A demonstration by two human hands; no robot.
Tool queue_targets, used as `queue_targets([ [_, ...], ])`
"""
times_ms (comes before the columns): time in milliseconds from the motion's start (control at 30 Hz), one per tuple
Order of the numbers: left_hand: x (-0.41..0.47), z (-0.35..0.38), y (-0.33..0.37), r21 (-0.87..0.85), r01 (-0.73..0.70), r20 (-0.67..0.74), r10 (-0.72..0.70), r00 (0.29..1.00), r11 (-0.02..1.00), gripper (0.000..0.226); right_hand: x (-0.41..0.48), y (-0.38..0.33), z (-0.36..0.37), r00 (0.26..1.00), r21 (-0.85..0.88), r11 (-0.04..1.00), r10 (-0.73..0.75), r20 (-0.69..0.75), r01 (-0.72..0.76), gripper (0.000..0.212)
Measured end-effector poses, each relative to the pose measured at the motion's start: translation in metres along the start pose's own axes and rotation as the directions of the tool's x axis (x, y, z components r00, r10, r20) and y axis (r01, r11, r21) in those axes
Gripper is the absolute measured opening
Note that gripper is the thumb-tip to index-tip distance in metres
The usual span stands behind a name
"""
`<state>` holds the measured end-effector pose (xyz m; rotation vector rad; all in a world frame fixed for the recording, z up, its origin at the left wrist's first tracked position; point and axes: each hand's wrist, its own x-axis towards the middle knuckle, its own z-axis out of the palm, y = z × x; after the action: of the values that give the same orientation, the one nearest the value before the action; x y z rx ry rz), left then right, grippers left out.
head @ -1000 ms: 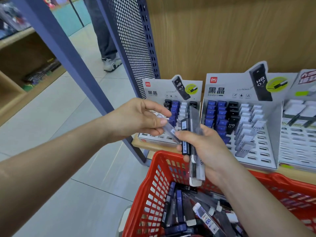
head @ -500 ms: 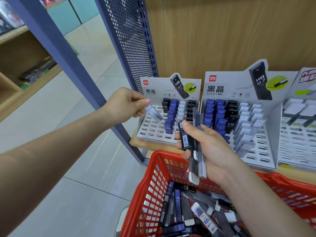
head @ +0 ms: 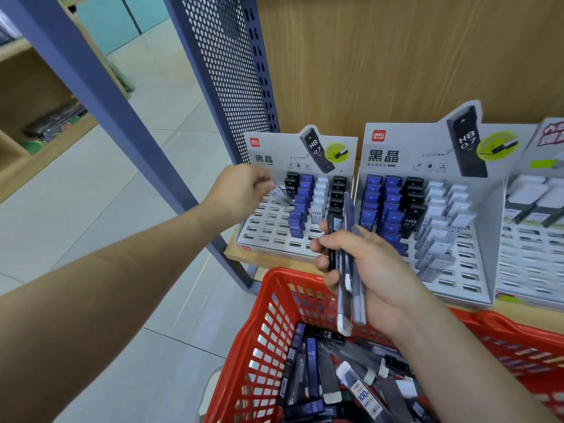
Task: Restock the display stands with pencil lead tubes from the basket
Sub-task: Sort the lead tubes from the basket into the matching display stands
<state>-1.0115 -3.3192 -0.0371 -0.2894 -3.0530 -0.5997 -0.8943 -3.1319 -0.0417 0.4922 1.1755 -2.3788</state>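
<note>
My left hand [head: 241, 190] pinches a single clear lead tube [head: 280, 193] over the upper left slots of the small grey display stand [head: 268, 236], beside its black, blue and white tubes. Above the red basket [head: 262, 328], my right hand [head: 363, 264] grips a bundle of several lead tubes [head: 346, 270], their ends pointing up at the stand and down toward the basket. Many loose tubes [head: 323, 383] lie in the basket. A second, larger stand [head: 470, 270] to the right holds blue, black and white tubes.
A third display stand [head: 534, 239] sits at the far right. The stands rest on a wooden shelf [head: 241, 257] backed by a wood panel. A blue perforated shelf upright [head: 225, 71] rises behind my left hand. Tiled floor lies to the left.
My left hand took one tube from the bundle and carried it left and up to the small stand's upper left slots. My right hand kept its bundle nearly still.
</note>
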Motion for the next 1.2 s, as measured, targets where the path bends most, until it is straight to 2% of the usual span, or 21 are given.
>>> queue_targets([
  [167,0.002,-0.002,-0.005,0.087,-0.003,-0.064,0.009,0.998,0.996,0.021,0.002,0.002,-0.004,1.0,-0.03,1.0,-0.006,0.005,0.006,0.023],
  [300,0.004,-0.012,0.001,0.001,-0.019,-0.13,0.019,0.991,1.0,0.02,0.003,0.003,-0.006,1.0,-0.093,0.996,-0.012,-0.005,0.011,0.023],
  [433,0.007,-0.019,0.005,-0.052,-0.056,-0.17,0.046,0.984,0.997,0.021,0.0,0.006,-0.006,0.998,-0.248,0.968,-0.043,-0.049,0.03,0.039],
  [500,0.007,-0.019,0.006,-0.029,-0.052,-0.165,0.046,0.985,0.998,0.022,0.0,0.009,-0.007,0.996,-0.294,0.956,-0.049,-0.068,0.027,0.055],
  [567,0.007,-0.018,0.005,-0.004,-0.049,-0.16,0.048,0.986,0.999,0.023,0.002,0.013,-0.009,0.996,-0.339,0.94,-0.055,-0.072,0.028,0.062],
  [633,0.006,-0.018,0.003,0.008,-0.056,-0.156,0.056,0.986,0.998,0.023,0.001,0.014,-0.009,0.997,-0.398,0.917,-0.059,-0.043,0.037,0.053],
  [700,0.005,-0.02,0.002,0.019,-0.077,-0.155,0.079,0.985,0.997,0.023,0.0,0.011,-0.008,0.997,-0.439,0.896,-0.071,-0.004,0.062,0.033],
  [767,0.005,-0.02,0.001,0.012,-0.086,-0.168,0.087,0.982,0.996,0.023,-0.002,0.009,-0.008,0.996,-0.44,0.894,-0.086,0.013,0.083,0.027],
  [900,0.005,-0.011,0.001,-0.002,-0.038,-0.161,0.038,0.986,0.999,0.028,-0.005,0.01,-0.008,0.996,-0.42,0.903,-0.094,0.012,0.09,0.034],
  [1033,0.008,-0.001,-0.001,0.019,-0.025,-0.123,0.027,0.992,1.0,0.029,-0.002,0.014,-0.013,0.996,-0.429,0.902,-0.083,-0.045,0.056,0.064],
  [1100,0.009,-0.003,-0.002,0.042,-0.039,-0.157,0.045,0.987,0.998,0.029,-0.001,0.016,-0.016,0.996,-0.44,0.897,-0.076,-0.052,0.046,0.058],
  [1200,0.008,-0.013,0.006,0.005,-0.078,-0.252,0.077,0.965,0.997,0.025,-0.002,0.014,-0.017,0.995,-0.413,0.909,-0.086,-0.042,0.062,0.03],
])
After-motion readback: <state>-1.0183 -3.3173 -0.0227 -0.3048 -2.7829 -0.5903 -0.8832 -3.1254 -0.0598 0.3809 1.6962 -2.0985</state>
